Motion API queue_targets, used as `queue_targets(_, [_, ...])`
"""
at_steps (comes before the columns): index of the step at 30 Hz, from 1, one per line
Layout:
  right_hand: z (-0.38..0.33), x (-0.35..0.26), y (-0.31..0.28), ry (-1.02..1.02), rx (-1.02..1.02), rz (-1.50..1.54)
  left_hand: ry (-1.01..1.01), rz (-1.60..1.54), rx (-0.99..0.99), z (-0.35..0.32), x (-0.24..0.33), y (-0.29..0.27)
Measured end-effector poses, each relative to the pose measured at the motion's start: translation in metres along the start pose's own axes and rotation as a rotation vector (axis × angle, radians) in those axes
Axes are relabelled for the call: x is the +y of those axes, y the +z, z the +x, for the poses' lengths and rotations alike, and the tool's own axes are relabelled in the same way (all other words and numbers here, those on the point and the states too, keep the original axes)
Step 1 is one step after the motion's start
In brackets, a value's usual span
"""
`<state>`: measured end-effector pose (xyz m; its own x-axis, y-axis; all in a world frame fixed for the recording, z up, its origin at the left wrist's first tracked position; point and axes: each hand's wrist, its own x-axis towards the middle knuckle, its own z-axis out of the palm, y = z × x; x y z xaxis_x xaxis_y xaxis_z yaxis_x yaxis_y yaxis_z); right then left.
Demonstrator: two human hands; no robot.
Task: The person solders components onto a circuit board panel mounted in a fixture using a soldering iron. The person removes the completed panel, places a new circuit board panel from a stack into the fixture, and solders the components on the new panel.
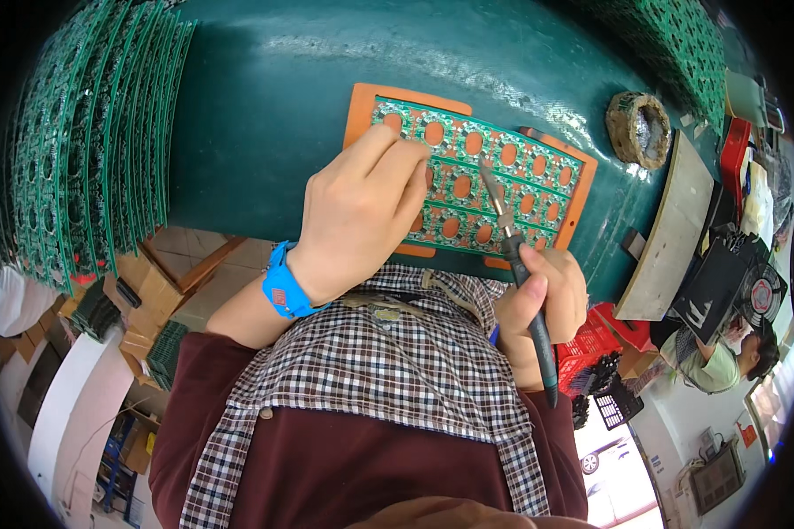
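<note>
A green circuit board panel (491, 152) with rows of round openings lies in an orange tray (358, 116) on the table. My left hand (362, 203) is over the panel's left side, fingers pinched together; anything between them is hidden. A blue band (289, 284) circles that wrist. In my right hand (551, 291) is a soldering iron (513, 240), its dark handle gripped between thumb and fingers. The iron slants up and left, with its metal tip over the middle right of the panel. Whether the tip touches the board I cannot tell.
Many green panels stand in a stack (88, 132) at the left, and more (670, 53) fill the far right corner. A round brown dish (637, 130) sits right of the tray, near a pale board (666, 234). Beyond are a black fan (761, 294), a red crate (582, 350) and another person (715, 360).
</note>
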<state>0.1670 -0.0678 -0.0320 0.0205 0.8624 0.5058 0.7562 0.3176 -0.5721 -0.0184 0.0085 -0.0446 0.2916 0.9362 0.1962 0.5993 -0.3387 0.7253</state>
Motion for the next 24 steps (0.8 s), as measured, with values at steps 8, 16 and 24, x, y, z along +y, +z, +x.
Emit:
queue_targets(8, [-0.003,-0.003,0.002,0.006,-0.023,0.103,0.055,-0.002,-0.018,-0.002,-0.003,0.004])
queue_targets(16, [0.005,0.003,0.013,0.148,0.025,0.059,0.079,0.038,-0.026,0.005,-0.003,0.015])
queue_targets(24, [0.003,0.001,0.011,0.125,0.014,0.069,0.127,0.078,-0.025,0.007,-0.002,0.012])
